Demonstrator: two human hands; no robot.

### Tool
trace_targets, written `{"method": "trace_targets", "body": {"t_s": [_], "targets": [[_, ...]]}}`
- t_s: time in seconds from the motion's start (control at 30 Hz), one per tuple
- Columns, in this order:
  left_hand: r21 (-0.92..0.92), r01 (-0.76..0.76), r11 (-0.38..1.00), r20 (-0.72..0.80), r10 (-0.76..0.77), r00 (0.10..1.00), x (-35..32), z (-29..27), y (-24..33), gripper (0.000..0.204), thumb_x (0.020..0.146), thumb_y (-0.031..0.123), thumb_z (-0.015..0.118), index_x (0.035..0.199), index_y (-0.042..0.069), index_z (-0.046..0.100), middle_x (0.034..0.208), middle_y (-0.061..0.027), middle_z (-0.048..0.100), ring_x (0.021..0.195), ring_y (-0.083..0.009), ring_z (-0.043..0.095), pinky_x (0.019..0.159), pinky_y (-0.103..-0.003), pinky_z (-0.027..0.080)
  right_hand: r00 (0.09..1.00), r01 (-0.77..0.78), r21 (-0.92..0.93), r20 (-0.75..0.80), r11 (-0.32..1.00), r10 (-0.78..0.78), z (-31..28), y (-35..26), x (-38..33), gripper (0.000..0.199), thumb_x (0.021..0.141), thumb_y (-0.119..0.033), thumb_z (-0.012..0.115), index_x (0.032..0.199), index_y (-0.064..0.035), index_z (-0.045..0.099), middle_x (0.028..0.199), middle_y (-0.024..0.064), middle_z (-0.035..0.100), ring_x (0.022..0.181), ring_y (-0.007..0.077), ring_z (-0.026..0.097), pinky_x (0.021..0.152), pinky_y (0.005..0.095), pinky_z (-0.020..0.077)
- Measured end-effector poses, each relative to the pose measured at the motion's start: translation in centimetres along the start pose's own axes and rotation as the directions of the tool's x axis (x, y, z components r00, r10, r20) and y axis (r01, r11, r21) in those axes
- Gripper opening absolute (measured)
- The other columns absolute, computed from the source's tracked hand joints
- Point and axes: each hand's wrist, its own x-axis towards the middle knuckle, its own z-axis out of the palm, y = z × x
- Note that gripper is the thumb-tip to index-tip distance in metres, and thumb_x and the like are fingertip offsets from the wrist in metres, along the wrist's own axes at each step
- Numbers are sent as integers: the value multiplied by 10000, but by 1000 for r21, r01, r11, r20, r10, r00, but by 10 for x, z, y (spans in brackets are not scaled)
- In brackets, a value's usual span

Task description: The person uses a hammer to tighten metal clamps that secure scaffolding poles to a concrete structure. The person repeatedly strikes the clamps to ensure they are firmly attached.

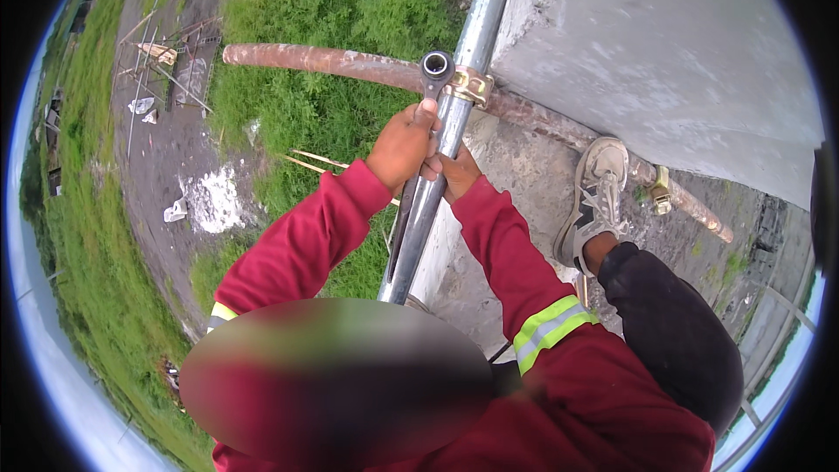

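Dark grey metal on the ring spanner, its round head almost black inside. Shiny silver along the upright steel tube, streaked with pale sky reflections. Rust-brown and flaking orange over the horizontal pipe. Dull brass-yellow on the clamp. Deep crimson on both sleeves, banded near the upper arms with fluorescent yellow-green and a silver-grey stripe. Grubby off-white and grey on the trainer. Black on the trouser leg. Pale mottled grey across the concrete wall. Lush green in the grass far below.
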Motion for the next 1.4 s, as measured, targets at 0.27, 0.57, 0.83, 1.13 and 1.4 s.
{"method": "trace_targets", "body": {"t_s": [0.27, 0.57, 0.83, 1.13, 1.4], "targets": [[396, -23, 918, 40, 7, 999, 3, -29, 11, 537, 976, 516, 342, 875, 12, 498, 595, -81, 499, 488, -192, 554, 472, -328, 480, 993, -56, -36, -104, 998, 52, -5, 5, 0, 519, 727, -117, 753, 1127, -37, 433, 870, 50, 554, 785, 155, 581, 756, 312, 492], [896, -389, 216, 300, 351, 887, 36, -65, 32, 584, 916, 552, 410, 944, -14, 552, 707, -209, 618, 655, -387, 622, 654, -472, 492, 988, -73, -106, -143, 992, 57, -11, 11, -1, 564, 718, -127, 759, 1141, -34, 399, 972, 99, 553, 845, 187, 601, 719, 360, 533], [498, -498, -710, 796, 146, 588, 137, -30, 135, 346, 791, 221, 637, 1073, 111, 470, 801, -101, 621, 871, -268, 623, 832, -401, 472, 983, -83, -150, -173, 985, 57, -10, 11, -5, 525, 721, -152, 767, 1112, -36, 435, 911, 100, 579, 799, 195, 617, 709, 361, 538], [638, -331, -695, 718, 383, 581, 142, -51, 99, 252, 835, 189, 588, 1072, 166, 506, 1027, -35, 573, 1091, -214, 525, 1044, -427, 333, 974, -168, -41, -159, 985, 160, -9, 7, -11, 553, 731, -141, 774, 1137, -29, 417, 907, 82, 583, 764, 169, 607, 717, 319, 528], [719, -320, -617, 669, 490, 559, 133, -52, 84, 244, 852, 188, 570, 1079, 269, 537, 1068, -29, 538, 1119, -222, 500, 990, -467, 368, 604, 210, -962, 269, -176, -750, 25, -12, -21, 939, 633, -167, 796, 1370, -16, 234, 1384, 238, 283, 1254, 397, 354, 1022, 529, 333]]}}
